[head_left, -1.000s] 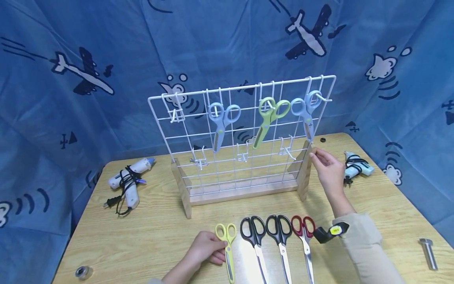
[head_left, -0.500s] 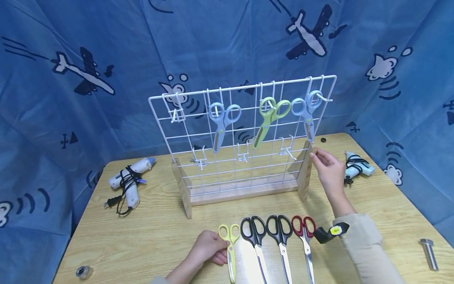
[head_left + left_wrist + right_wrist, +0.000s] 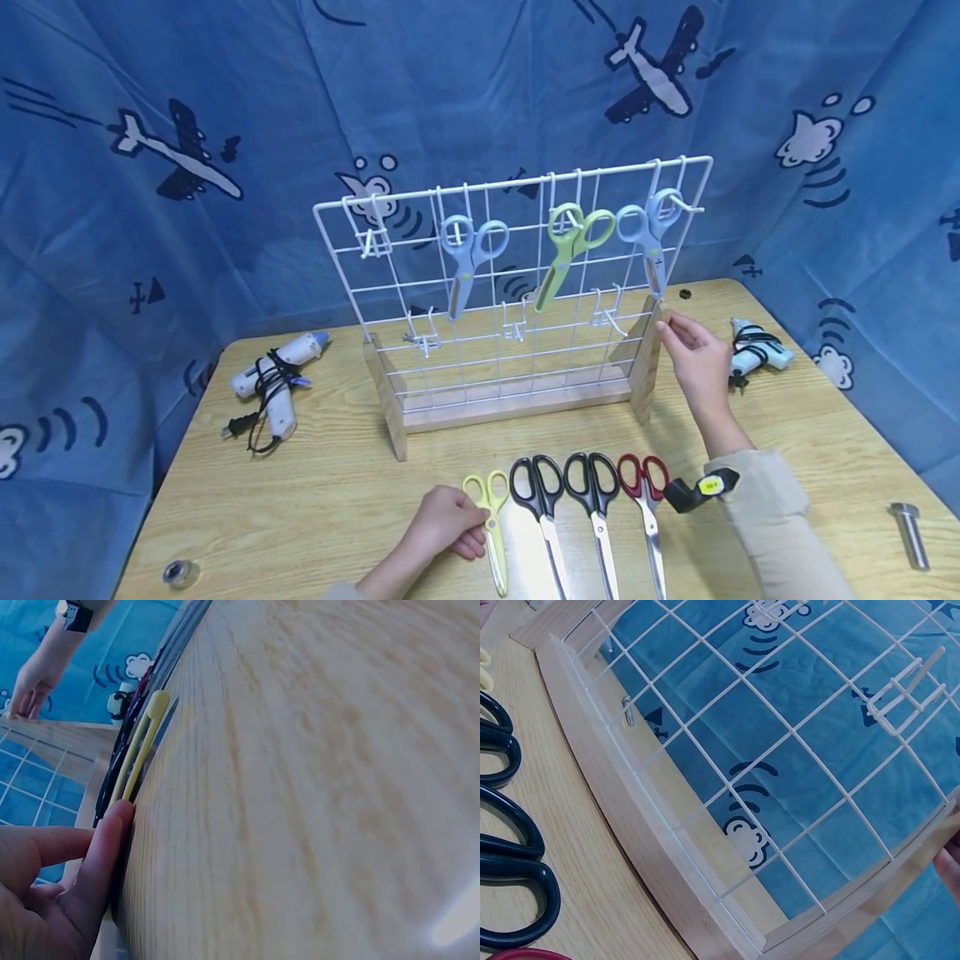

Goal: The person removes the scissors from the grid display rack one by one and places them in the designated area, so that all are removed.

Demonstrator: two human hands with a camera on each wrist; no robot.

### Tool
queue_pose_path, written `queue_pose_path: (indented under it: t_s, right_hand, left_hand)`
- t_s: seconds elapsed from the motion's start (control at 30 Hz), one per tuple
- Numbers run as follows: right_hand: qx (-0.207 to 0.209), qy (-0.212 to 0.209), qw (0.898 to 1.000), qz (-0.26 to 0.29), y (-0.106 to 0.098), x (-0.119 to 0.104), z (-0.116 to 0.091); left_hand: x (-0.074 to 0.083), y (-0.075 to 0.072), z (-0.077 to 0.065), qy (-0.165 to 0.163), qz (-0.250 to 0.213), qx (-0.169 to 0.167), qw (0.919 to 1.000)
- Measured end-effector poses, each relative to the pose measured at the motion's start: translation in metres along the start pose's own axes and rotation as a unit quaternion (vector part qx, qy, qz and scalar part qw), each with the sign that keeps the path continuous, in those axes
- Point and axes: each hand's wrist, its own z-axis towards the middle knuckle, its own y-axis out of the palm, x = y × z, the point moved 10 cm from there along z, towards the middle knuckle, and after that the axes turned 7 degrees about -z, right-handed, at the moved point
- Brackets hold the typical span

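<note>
My left hand point(image 3: 448, 523) pinches a pair of yellow scissors point(image 3: 495, 537) near its pivot, flat on the table. In the left wrist view, the fingertips point(image 3: 120, 814) cover part of those yellow scissors point(image 3: 146, 739). My right hand point(image 3: 699, 358) holds the top of the right wooden upright of a white wire grid rack point(image 3: 517, 392). On the rack's upper hooks hang blue scissors point(image 3: 463, 258), green scissors point(image 3: 566, 258) and more blue scissors point(image 3: 651, 242). To the right of the yellow pair lie black scissors point(image 3: 538, 500), other black scissors point(image 3: 594, 500) and red scissors point(image 3: 645, 500).
Glue guns with wrapped cords lie at left point(image 3: 277, 392) and right point(image 3: 757, 350). A metal socket point(image 3: 180, 573) stands front left, a large bolt point(image 3: 909, 533) lies front right. A small black nut point(image 3: 685, 294) is behind the rack. The rack also carries bare hooks point(image 3: 513, 329).
My left hand has slid the yellow scissors a little to the right, closer to the black pair, and their blades have swung slightly rightward. My right hand has stayed on the upright.
</note>
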Motion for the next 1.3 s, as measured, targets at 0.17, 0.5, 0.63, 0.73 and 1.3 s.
queue_pose_path:
  t_s: [0.17, 0.5, 0.63, 0.73, 1.3]
  right_hand:
    - [0.005, 0.002, 1.0, -0.001, -0.005, -0.001, 0.001]
    - [0.002, 0.003, 1.0, 0.015, -0.002, -0.001, 0.003]
    - [-0.006, -0.001, 1.0, 0.025, 0.004, -0.003, 0.003]
    - [-0.008, -0.005, 1.0, 0.024, 0.007, -0.003, 0.003]
    - [-0.011, -0.014, 1.0, 0.026, 0.005, 0.001, 0.001]
  left_hand:
    - [0.003, 0.002, 0.001, 0.003, -0.002, -0.005, 1.0]
    - [0.072, -0.029, -0.003, 0.077, 0.064, 0.018, 0.9948]
    - [0.123, -0.052, -0.01, 0.135, 0.075, 0.079, 0.9849]
    - [0.163, -0.065, -0.019, 0.198, 0.11, 0.138, 0.9642]
    - [0.279, -0.083, -0.069, 0.461, 0.086, 0.253, 0.846]
